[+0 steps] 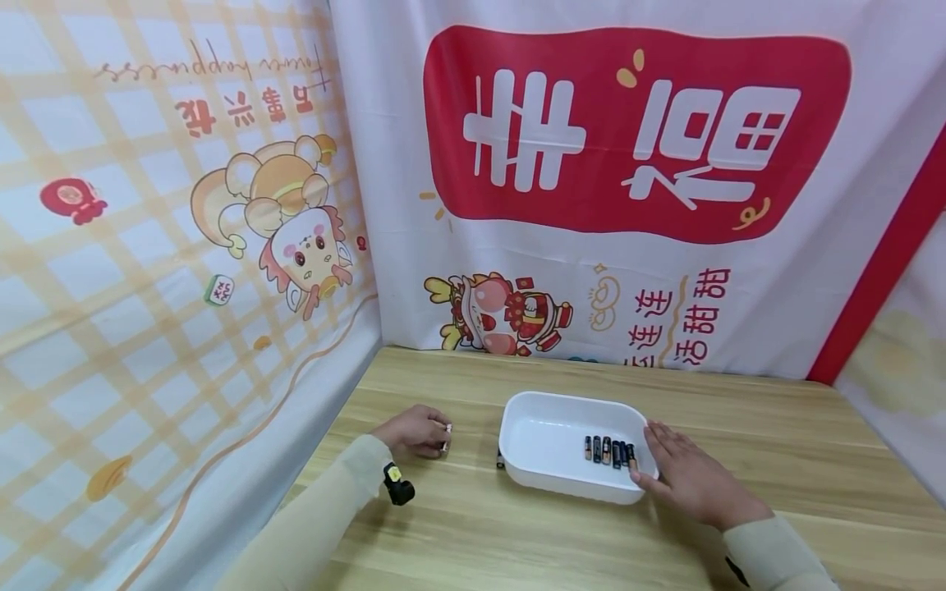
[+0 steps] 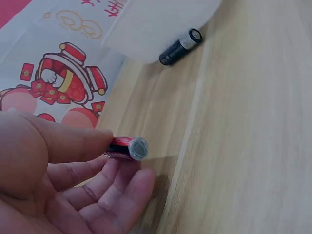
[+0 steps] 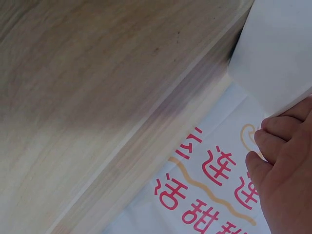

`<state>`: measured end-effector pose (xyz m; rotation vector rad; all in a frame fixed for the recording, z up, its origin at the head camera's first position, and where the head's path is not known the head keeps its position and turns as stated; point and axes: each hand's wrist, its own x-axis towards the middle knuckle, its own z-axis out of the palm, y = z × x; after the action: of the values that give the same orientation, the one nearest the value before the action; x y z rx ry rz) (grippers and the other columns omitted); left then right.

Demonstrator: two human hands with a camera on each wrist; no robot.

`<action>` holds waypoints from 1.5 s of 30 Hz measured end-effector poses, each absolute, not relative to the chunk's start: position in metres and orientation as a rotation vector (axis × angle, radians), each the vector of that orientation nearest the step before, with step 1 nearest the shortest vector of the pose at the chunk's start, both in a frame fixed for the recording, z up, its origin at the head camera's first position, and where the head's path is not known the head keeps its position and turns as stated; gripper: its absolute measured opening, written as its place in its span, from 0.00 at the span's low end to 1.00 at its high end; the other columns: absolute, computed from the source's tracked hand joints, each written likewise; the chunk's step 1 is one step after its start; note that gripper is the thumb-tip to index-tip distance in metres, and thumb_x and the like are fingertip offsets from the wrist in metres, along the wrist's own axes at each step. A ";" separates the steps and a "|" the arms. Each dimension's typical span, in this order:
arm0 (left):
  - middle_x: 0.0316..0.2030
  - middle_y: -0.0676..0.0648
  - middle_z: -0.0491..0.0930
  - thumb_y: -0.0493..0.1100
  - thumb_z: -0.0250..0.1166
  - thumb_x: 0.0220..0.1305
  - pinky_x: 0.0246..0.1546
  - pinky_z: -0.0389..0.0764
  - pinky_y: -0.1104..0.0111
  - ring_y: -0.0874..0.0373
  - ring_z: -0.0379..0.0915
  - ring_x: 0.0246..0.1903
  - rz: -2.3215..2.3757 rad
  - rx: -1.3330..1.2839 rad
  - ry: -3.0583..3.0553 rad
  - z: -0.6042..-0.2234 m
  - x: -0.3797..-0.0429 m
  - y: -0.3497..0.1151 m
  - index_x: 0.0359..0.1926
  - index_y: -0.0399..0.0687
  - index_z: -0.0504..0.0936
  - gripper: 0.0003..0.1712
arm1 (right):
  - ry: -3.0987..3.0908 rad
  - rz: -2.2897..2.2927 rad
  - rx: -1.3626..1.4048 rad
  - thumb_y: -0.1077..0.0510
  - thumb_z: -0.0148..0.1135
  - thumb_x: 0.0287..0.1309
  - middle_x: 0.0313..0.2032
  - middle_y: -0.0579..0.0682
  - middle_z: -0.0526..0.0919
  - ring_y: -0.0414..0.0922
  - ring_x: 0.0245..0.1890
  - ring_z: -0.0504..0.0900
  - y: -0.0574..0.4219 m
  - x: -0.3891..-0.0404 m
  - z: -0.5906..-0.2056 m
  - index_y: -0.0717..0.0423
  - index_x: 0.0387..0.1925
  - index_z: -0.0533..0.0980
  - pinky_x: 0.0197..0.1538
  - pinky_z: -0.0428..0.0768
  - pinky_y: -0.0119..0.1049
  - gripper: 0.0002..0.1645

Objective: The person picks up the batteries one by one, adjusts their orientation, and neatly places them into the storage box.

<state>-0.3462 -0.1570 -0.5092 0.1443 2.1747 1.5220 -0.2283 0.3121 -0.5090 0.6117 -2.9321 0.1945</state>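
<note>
battery [image 2: 127, 147] pinched by left hand [image 1: 415, 431]; right hand [image 1: 691, 480] flat against tray [image 1: 532, 410] rim.

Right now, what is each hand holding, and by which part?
The left hand pinches a battery along its body, end exposed. The right hand rests on the tray rim.

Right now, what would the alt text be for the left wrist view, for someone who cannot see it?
A left hand pinches a red and black battery between thumb and fingers above a wooden table. A second, black battery lies on the table against the white tray, with a cartoon-printed cloth behind.
</note>
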 end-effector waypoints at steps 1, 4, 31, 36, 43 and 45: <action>0.38 0.36 0.82 0.30 0.60 0.65 0.35 0.86 0.61 0.54 0.80 0.32 1.559 0.142 2.145 -0.510 -0.347 -0.157 0.57 0.27 0.72 0.20 | -2.930 0.194 0.613 0.31 0.46 0.67 0.70 0.66 0.56 0.63 0.70 0.54 0.312 -0.228 -0.509 0.70 0.70 0.57 0.70 0.54 0.57 0.51; 0.42 0.34 0.80 0.31 0.58 0.68 0.39 0.85 0.61 0.54 0.79 0.34 1.665 0.141 2.048 -0.512 -0.350 -0.156 0.61 0.26 0.68 0.22 | -2.926 0.197 0.614 0.31 0.47 0.67 0.70 0.66 0.56 0.63 0.70 0.54 0.312 -0.228 -0.509 0.70 0.69 0.57 0.70 0.55 0.57 0.51; 0.51 0.33 0.76 0.37 0.60 0.69 0.58 0.75 0.54 0.51 0.78 0.44 1.858 0.121 1.778 -0.488 -0.364 -0.131 0.61 0.35 0.71 0.22 | -2.921 0.188 0.617 0.30 0.46 0.67 0.70 0.66 0.56 0.63 0.70 0.54 0.311 -0.227 -0.507 0.71 0.69 0.58 0.70 0.55 0.57 0.51; 0.42 0.40 0.81 0.36 0.61 0.68 0.58 0.75 0.53 0.47 0.77 0.47 1.898 0.124 1.722 -0.485 -0.365 -0.121 0.56 0.35 0.75 0.18 | -2.906 0.184 0.624 0.30 0.46 0.67 0.70 0.66 0.56 0.63 0.70 0.54 0.312 -0.228 -0.509 0.71 0.69 0.58 0.70 0.55 0.57 0.51; 0.55 0.32 0.74 0.34 0.60 0.68 0.61 0.71 0.52 0.42 0.73 0.55 1.925 0.141 1.668 -0.483 -0.366 -0.106 0.58 0.35 0.74 0.19 | -2.914 0.185 0.627 0.30 0.46 0.66 0.70 0.66 0.56 0.63 0.70 0.54 0.312 -0.227 -0.508 0.71 0.69 0.58 0.70 0.54 0.57 0.51; 0.55 0.31 0.73 0.34 0.61 0.68 0.61 0.71 0.52 0.43 0.73 0.54 1.929 0.148 1.665 -0.482 -0.366 -0.103 0.57 0.35 0.74 0.18 | -2.915 0.181 0.626 0.30 0.45 0.66 0.70 0.66 0.56 0.63 0.70 0.54 0.312 -0.227 -0.509 0.71 0.69 0.58 0.70 0.54 0.57 0.51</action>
<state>-0.3658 -0.1027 -0.4824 0.1476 1.6650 1.9291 -0.2273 0.3120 -0.5087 0.6263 -2.9152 0.1810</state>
